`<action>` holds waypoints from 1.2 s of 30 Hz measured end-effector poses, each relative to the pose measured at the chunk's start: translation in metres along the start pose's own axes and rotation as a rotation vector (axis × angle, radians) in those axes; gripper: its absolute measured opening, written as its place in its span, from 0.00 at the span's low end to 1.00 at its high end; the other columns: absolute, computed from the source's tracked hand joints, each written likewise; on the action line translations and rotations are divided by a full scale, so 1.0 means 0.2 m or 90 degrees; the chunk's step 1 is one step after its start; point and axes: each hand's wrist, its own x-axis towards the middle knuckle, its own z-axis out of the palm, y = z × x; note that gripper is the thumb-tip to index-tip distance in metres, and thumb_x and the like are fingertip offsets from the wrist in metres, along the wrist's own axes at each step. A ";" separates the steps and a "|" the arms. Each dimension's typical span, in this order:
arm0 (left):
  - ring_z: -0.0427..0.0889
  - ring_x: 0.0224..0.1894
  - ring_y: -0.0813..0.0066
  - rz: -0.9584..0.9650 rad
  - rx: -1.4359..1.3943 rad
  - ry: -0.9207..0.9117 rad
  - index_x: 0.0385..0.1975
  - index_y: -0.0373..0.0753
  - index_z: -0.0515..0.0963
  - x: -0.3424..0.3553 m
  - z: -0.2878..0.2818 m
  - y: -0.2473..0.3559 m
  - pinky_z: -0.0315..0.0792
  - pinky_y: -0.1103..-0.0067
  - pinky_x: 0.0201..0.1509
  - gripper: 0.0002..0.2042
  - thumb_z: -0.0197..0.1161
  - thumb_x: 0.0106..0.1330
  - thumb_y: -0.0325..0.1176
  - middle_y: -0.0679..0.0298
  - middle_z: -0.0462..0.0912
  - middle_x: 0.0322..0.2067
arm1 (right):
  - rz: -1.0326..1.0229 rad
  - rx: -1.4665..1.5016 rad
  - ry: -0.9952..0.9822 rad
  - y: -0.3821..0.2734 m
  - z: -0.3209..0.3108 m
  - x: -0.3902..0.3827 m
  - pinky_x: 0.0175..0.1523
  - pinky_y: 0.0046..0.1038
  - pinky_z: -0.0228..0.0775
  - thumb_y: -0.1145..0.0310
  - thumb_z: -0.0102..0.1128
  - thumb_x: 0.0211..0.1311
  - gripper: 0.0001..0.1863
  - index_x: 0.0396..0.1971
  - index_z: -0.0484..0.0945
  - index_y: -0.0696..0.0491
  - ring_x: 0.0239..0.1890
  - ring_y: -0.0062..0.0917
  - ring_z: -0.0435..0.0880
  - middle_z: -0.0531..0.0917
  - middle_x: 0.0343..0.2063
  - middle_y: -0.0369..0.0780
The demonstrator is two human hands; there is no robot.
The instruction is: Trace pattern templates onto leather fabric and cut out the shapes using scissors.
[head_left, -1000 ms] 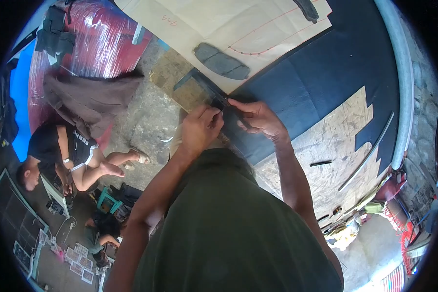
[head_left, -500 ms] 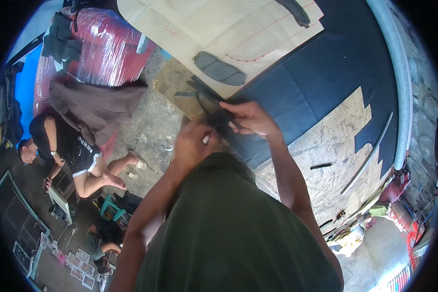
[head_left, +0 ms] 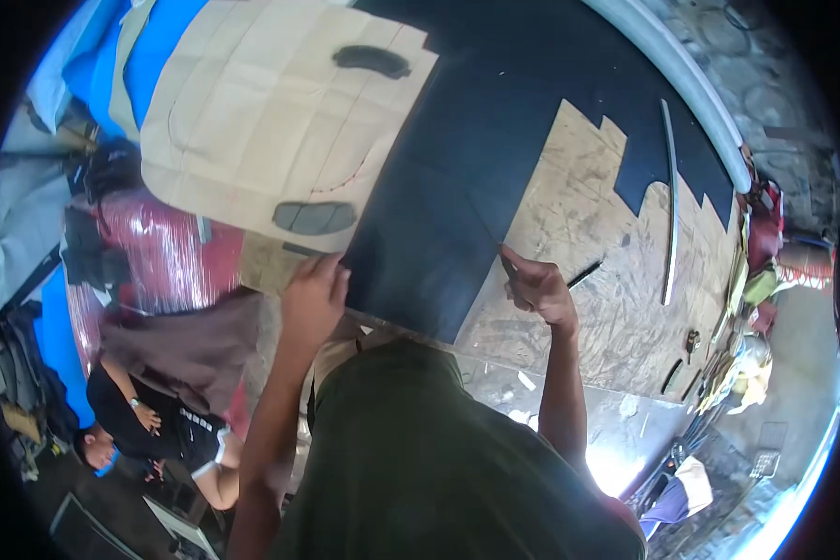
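A large black sheet [head_left: 429, 177] lies across the work table. At its near left edge is my left hand [head_left: 311, 297], fingers bent and close together; whatever they grip is hidden. My right hand [head_left: 543, 291] is closed by the sheet's right edge. It holds a slender dark tool [head_left: 510, 269], too small to name, and a thin dark line runs from the fingertips over the sheet. Just beyond my left hand, a grey rounded pattern piece [head_left: 315, 217] rests on a big cream paper pattern [head_left: 252, 103]. Farther up lies a dark curved piece [head_left: 371, 61].
The worn board tabletop [head_left: 569, 196] shows on the right, with a black pen [head_left: 585, 273] and a long metal strip [head_left: 670, 205]. A pale roll [head_left: 672, 79] borders the far right side. At left are a plastic-wrapped red bundle [head_left: 149, 238] and a seated person [head_left: 159, 420].
My hands were close together over dark strips at the sheet's left corner. They are now apart, the right one over at the sheet's right edge. The view has swung to the right.
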 end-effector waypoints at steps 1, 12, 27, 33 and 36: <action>0.84 0.47 0.51 0.059 0.030 0.029 0.53 0.38 0.83 0.06 0.06 0.02 0.81 0.65 0.48 0.17 0.67 0.64 0.31 0.55 0.86 0.48 | -0.001 -0.016 0.022 0.00 -0.01 -0.04 0.22 0.16 0.50 0.91 0.53 0.60 0.36 0.70 0.76 0.53 0.16 0.15 0.61 0.80 0.22 0.36; 0.71 0.67 0.40 0.121 0.125 0.040 0.67 0.28 0.69 0.09 0.48 0.05 0.69 0.56 0.71 0.31 0.67 0.66 0.37 0.44 0.69 0.67 | -0.009 0.165 0.001 -0.07 -0.39 0.39 0.21 0.17 0.48 0.84 0.53 0.65 0.31 0.70 0.77 0.54 0.16 0.14 0.62 0.83 0.26 0.39; 0.59 0.76 0.33 0.075 0.169 -0.071 0.75 0.28 0.61 -0.04 0.64 -0.13 0.55 0.43 0.77 0.41 0.61 0.66 0.47 0.38 0.55 0.78 | 0.201 0.261 -0.201 -0.71 -0.68 1.63 0.19 0.15 0.42 0.76 0.66 0.71 0.30 0.72 0.73 0.57 0.17 0.13 0.58 0.81 0.27 0.41; 0.58 0.76 0.32 0.080 0.199 -0.082 0.74 0.27 0.62 -0.08 0.66 -0.17 0.54 0.41 0.77 0.41 0.61 0.66 0.48 0.38 0.55 0.77 | 0.170 0.134 -0.235 -0.81 -0.82 1.78 0.19 0.16 0.43 0.87 0.56 0.65 0.33 0.73 0.71 0.59 0.16 0.14 0.57 0.80 0.25 0.41; 0.58 0.76 0.32 0.081 0.203 -0.086 0.74 0.27 0.62 -0.09 0.68 -0.18 0.54 0.41 0.77 0.41 0.61 0.66 0.49 0.37 0.55 0.77 | 0.165 0.072 -0.260 -0.85 -0.85 1.84 0.19 0.16 0.43 0.89 0.54 0.63 0.35 0.72 0.72 0.59 0.16 0.14 0.57 0.80 0.25 0.41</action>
